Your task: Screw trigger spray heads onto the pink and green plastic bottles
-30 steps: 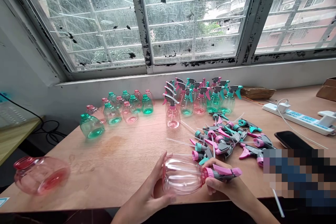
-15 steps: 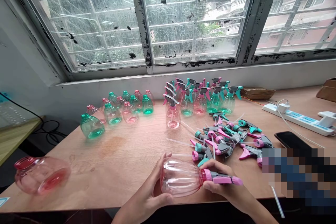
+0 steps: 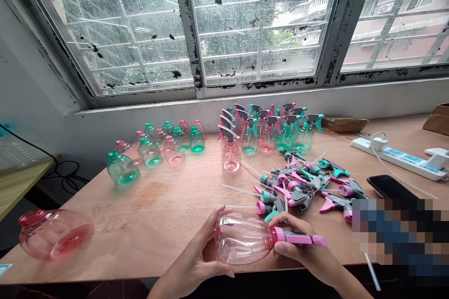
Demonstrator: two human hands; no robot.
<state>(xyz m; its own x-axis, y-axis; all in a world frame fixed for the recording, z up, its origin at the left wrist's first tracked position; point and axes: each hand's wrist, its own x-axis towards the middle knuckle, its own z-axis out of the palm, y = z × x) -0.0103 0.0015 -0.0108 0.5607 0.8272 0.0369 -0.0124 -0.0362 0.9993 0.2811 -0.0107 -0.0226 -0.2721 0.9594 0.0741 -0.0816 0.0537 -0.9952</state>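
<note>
Left hand: cupped around the body of a clear pink plastic spray bottle, fingers spread along the near side. Right hand: at the bottle's neck, fingers curled close together, pinching the pink-and-grey sprayer head. Bottle on its side between both hands, head pointing right, over the front of the wooden surface; contact with the surface: cannot tell.

Just above the right hand: loose heap of pink, teal and grey sprayer heads, thin clear dip tubes sticking out. Upper middle: tight cluster of upright pink and green spray bottles with heads on, close to the window sill. Left of that: group of pink and green bottles without triggers. Larger pink bottle on its side at lower left, near the surface edge.

Right side: white power strip with white cable, black phone just beside it. Lower right: pixelated patch, contents unreadable.
</note>
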